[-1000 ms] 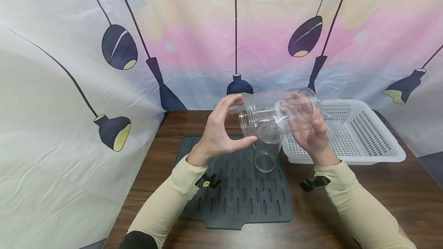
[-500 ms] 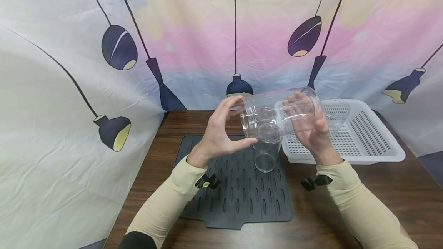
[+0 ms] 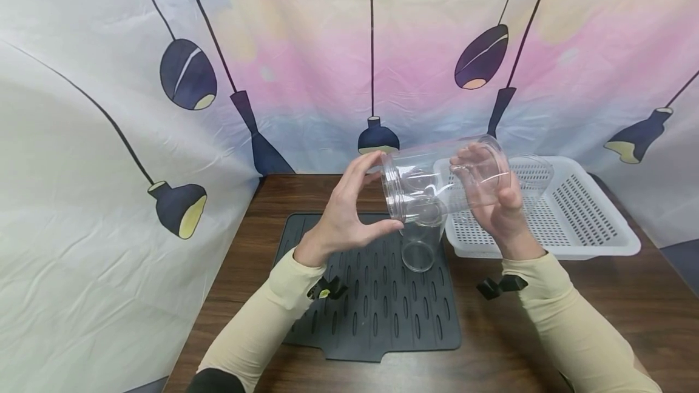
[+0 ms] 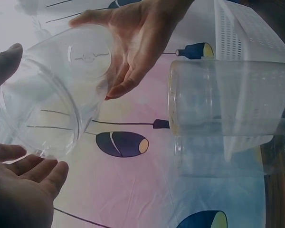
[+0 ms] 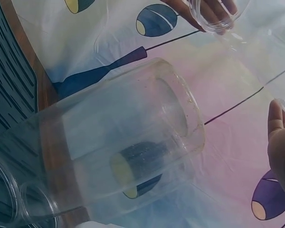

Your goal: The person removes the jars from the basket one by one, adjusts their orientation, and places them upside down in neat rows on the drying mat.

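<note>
Above the mat, a clear jar (image 3: 431, 165) with a ridged neck lies sideways between both hands. My left hand (image 3: 346, 211) holds the neck end, thumb in front and fingers spread behind. At the other end, my right hand (image 3: 508, 220) cups the jar's base, its fingers showing through the clear wall. Below the held jar, another clear jar (image 3: 419, 253) stands on the dark grey ribbed mat (image 3: 371, 320). The left wrist view shows two standing jars side by side, the nearer jar (image 4: 213, 99) overlapping the white basket (image 4: 251, 28).
The white perforated basket (image 3: 595, 199) rests on the wooden table (image 3: 590, 302) right of the mat. A further clear cylindrical container (image 3: 532, 174) overlaps the basket. Behind the table hangs a cloth (image 3: 322, 47) printed with lamps.
The held jar and my right hand have shifted slightly to the right, the neck end tipping a little lower. My left hand keeps its hold. The standing jar and the basket stay put.
</note>
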Motion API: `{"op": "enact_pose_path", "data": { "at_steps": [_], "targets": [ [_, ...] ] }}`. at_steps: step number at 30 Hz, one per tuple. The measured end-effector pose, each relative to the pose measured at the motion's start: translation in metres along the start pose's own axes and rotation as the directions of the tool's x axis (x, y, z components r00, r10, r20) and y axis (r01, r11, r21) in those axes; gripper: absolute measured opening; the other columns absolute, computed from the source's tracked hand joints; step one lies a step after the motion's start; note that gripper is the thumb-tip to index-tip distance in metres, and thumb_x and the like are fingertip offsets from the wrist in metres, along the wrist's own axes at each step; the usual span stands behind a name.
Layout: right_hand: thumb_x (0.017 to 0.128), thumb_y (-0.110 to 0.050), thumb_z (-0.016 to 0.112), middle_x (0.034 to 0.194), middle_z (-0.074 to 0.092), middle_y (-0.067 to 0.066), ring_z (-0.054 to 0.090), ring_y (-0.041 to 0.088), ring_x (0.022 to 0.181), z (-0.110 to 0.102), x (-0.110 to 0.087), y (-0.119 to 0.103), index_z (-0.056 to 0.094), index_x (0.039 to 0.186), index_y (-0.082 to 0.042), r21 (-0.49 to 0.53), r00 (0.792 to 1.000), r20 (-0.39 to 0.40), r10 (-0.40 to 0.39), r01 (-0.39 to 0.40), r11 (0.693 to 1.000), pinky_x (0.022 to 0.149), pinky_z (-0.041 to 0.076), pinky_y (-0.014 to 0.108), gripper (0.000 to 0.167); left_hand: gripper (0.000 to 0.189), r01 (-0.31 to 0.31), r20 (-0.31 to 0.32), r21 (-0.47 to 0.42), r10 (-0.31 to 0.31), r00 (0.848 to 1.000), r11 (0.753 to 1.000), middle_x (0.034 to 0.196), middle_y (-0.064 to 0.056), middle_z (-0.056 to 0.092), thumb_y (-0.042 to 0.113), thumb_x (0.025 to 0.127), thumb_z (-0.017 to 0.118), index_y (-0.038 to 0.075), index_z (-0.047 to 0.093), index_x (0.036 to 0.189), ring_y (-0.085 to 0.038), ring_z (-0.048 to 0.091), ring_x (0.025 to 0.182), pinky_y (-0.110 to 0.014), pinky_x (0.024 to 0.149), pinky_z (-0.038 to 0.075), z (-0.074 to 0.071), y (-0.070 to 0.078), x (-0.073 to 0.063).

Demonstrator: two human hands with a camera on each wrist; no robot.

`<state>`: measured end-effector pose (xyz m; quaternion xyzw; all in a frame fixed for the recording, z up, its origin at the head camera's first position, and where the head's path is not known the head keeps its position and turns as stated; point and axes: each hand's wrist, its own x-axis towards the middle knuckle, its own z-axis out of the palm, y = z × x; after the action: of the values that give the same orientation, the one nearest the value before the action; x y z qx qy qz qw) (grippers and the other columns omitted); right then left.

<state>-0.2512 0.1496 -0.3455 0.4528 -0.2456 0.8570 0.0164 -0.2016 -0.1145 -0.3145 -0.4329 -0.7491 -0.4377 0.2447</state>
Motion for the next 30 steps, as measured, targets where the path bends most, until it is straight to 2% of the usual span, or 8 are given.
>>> {"op": "enact_pose_path", "data": {
  "at_steps": [4,11,14,18,21,26,30],
  "targets": [
    [0.072,-0.008,0.079,0.128,0.055,0.025,0.052,0.036,0.118,-0.004,-0.001,-0.003,0.045,0.131,0.013,0.023,1.0,-0.01,-0.01,0.01,1.0,0.109,0.039,0.043,0.072,0.102,0.02,0.027,0.039,-0.021,0.999,0.999,0.153,-0.012,0.033,0.06,0.08,0.07,0.001,0.027,0.152,-0.024,0.036,0.14,-0.038,0.111,0.04,-0.003,-0.001,-0.004],
    [0.07,-0.01,0.081,0.126,0.057,0.024,0.056,0.036,0.114,-0.002,0.0,-0.009,0.046,0.131,0.012,-0.015,0.999,-0.028,-0.017,0.017,1.0,0.105,0.041,0.042,0.073,0.108,0.072,0.122,0.14,-0.09,0.988,0.988,0.158,-0.006,0.025,0.069,0.077,0.065,0.014,0.018,0.157,-0.021,0.03,0.144,-0.044,0.112,0.035,-0.013,-0.005,-0.01],
    [0.07,-0.009,0.081,0.126,0.057,0.025,0.056,0.036,0.114,0.0,0.0,-0.012,0.046,0.13,0.013,-0.016,0.999,-0.022,-0.023,0.022,1.0,0.106,0.041,0.042,0.073,0.109,0.1,0.155,0.177,-0.128,0.98,0.979,0.159,-0.008,0.023,0.067,0.077,0.068,0.016,0.016,0.158,-0.022,0.027,0.145,-0.048,0.113,0.033,-0.017,-0.008,-0.014],
    [0.071,-0.011,0.081,0.126,0.056,0.026,0.055,0.037,0.113,0.001,0.0,-0.014,0.045,0.131,0.016,-0.04,0.999,0.006,-0.043,0.043,0.998,0.107,0.04,0.043,0.075,0.113,0.148,0.185,0.217,-0.189,0.964,0.965,0.16,-0.008,0.019,0.05,0.075,0.081,0.017,0.014,0.158,-0.022,0.025,0.147,-0.051,0.113,0.032,-0.019,-0.014,-0.02],
    [0.071,-0.011,0.08,0.125,0.055,0.028,0.055,0.038,0.112,0.002,0.001,-0.016,0.043,0.131,0.018,-0.057,0.998,0.023,-0.059,0.06,0.997,0.105,0.042,0.044,0.076,0.115,0.184,0.194,0.24,-0.233,0.953,0.953,0.161,-0.006,0.017,0.039,0.072,0.086,0.019,0.013,0.158,-0.022,0.023,0.147,-0.051,0.113,0.032,-0.021,-0.018,-0.024],
    [0.07,-0.01,0.078,0.124,0.055,0.029,0.055,0.037,0.111,0.004,0.0,-0.02,0.042,0.131,0.021,-0.068,0.997,0.035,-0.07,0.073,0.995,0.102,0.044,0.042,0.077,0.113,0.234,0.224,0.265,-0.296,0.929,0.935,0.162,-0.006,0.015,0.041,0.074,0.084,0.021,0.011,0.158,-0.022,0.022,0.148,-0.052,0.113,0.033,-0.023,-0.026,-0.031],
    [0.071,-0.011,0.077,0.123,0.054,0.028,0.054,0.035,0.109,0.008,-0.001,-0.024,0.041,0.131,0.02,-0.086,0.998,0.043,-0.039,0.043,0.995,0.094,0.049,0.039,0.077,0.11,0.261,0.251,0.293,-0.337,0.907,0.92,0.162,-0.004,0.014,0.044,0.077,0.082,0.02,0.012,0.158,-0.022,0.021,0.148,-0.051,0.113,0.033,-0.024,-0.032,-0.035]
  ]
}}
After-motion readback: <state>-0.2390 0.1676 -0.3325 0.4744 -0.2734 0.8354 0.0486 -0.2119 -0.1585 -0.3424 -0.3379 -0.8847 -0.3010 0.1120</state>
